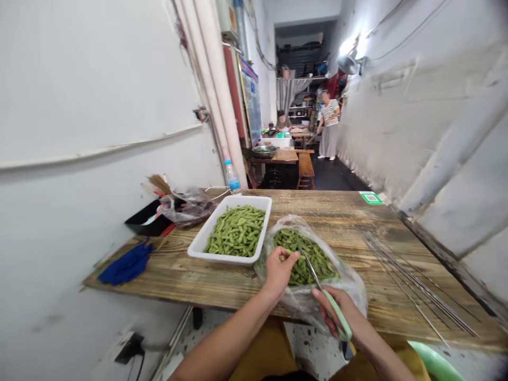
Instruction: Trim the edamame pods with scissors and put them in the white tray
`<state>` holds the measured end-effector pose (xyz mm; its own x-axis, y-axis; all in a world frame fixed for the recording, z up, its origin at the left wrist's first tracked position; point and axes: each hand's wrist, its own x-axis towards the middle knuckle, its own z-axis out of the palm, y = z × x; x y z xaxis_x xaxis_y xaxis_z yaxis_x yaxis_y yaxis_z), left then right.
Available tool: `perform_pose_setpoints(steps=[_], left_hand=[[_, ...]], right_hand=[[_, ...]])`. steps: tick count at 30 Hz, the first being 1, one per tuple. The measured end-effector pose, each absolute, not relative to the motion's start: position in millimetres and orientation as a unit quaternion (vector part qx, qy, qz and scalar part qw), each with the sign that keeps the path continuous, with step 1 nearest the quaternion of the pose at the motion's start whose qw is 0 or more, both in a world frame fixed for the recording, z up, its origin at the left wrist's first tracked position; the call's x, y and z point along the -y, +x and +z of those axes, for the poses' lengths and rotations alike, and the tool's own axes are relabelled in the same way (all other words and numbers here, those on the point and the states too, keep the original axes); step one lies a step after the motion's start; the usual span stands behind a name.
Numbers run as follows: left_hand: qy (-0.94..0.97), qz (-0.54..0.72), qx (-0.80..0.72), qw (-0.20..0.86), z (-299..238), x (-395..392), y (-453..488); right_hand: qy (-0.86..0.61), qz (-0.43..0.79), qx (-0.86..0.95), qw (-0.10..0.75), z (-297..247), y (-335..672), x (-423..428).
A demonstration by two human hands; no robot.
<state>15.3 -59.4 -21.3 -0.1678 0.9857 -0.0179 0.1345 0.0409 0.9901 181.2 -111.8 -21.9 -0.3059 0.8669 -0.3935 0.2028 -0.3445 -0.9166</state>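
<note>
My left hand [279,269] pinches a green soybean pod at the edge of a clear plastic bag [349,280] full of pods [313,256]. Gripped in my right hand [337,312] is a pair of green-handled scissors [323,291], whose blades point up towards the pod in my left fingers. To the left of the bag stands a white rectangular tray [206,241] heaped with more pods [238,230]. Both sit on a wooden table [198,278].
Metal skewers [413,280] lie on the table's right. A blue cloth [127,264], a black bin [146,222], a crumpled bag [188,207] and a water bottle [232,179] are at the left. Two people [328,124] are far down the narrow passage by other tables.
</note>
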Motion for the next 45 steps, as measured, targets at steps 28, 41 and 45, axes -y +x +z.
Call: perform_pose_setpoints(steps=[28, 41, 45], left_hand=[[0.646, 0.095, -0.753, 0.078, 29, -90, -177], [0.872, 0.074, -0.477, 0.084, 38, -49, -43], [0.854, -0.061, -0.513, 0.059, 24, -44, -18]], right_hand=[[-0.542, 0.622, 0.497, 0.270, -46, 213, 115], [-0.529, 0.610, 0.522, 0.276, -44, 215, 116], [-0.526, 0.601, 0.534, 0.278, -45, 219, 121]])
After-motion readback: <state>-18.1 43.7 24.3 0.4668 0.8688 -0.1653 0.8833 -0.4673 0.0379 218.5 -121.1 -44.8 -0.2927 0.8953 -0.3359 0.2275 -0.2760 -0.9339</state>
